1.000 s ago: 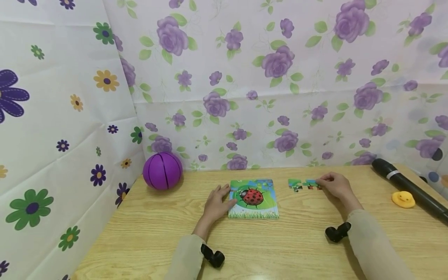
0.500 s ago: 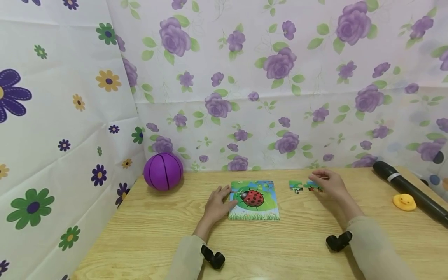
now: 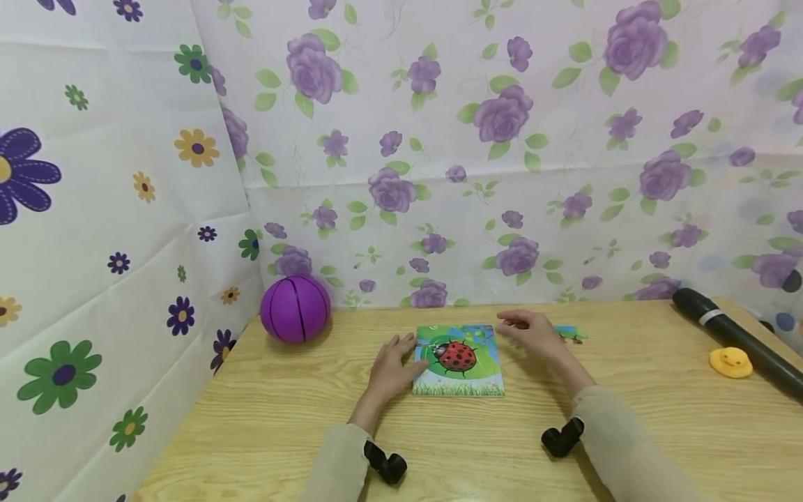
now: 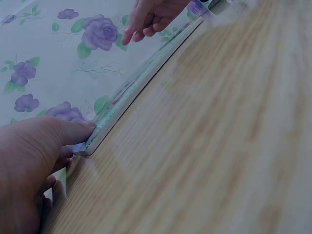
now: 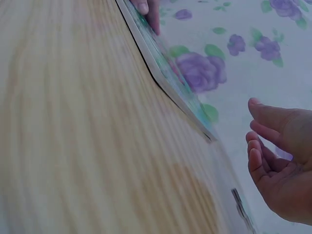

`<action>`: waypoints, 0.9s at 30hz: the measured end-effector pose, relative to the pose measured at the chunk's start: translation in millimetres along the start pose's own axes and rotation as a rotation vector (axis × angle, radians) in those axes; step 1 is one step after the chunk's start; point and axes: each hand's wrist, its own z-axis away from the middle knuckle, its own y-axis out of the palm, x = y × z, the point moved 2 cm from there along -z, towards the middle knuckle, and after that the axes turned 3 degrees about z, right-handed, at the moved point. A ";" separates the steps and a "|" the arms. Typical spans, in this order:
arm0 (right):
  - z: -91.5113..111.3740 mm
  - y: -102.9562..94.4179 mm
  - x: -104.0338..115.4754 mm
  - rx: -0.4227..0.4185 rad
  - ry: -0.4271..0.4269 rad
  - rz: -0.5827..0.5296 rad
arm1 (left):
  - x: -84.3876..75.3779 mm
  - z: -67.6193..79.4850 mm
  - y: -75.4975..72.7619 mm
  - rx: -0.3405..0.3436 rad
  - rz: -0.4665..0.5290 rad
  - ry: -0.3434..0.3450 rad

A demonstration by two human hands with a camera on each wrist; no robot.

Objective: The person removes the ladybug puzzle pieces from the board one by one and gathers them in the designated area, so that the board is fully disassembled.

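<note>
A square ladybug picture board (image 3: 459,360) lies flat on the wooden table. My left hand (image 3: 390,371) rests at its left side, fingers along the edge and thumb on top; the left wrist view shows the thumb (image 4: 78,130) on the near corner. Just off the board's right edge is my right hand (image 3: 532,336), raised over the table with fingers loosely bent. Nothing sits between its thumb and fingers (image 5: 263,165) in the right wrist view. Jigsaw pieces (image 3: 569,334) lie right behind this hand, partly hidden by it.
On the back left of the table (image 3: 464,446) stands a purple ball (image 3: 295,309). A yellow rubber duck (image 3: 730,362) and a long black tube (image 3: 746,341) with a white band lie at the right. Flowered cloth (image 3: 439,153) hangs behind.
My right hand has lifted off the jigsaw pieces and moved left toward the board, now covering some of them. The left hand has kept its place on the board.
</note>
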 end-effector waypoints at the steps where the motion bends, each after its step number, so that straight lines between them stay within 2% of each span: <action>1: -1.5 3.5 0.5 0.008 -0.007 0.007 | -0.5 -0.2 0.2 0.001 -0.001 0.000; 9: -12.0 21.3 2.0 0.058 -0.012 0.049 | -2.1 -1.3 1.2 0.002 -0.004 0.004; 13: -17.5 26.1 4.5 0.066 -0.014 0.123 | -1.3 -2.1 1.4 0.004 0.000 0.011; 19: -20.2 27.2 13.0 0.129 0.014 0.223 | -0.8 -2.5 1.4 0.006 0.002 0.014; 22: -20.6 26.0 16.3 0.170 0.008 0.245 | -0.6 -2.3 0.7 0.003 -0.004 0.010; 27: -22.5 24.5 14.6 0.190 -0.017 0.256 | 0.4 -1.9 -0.6 0.000 -0.012 -0.004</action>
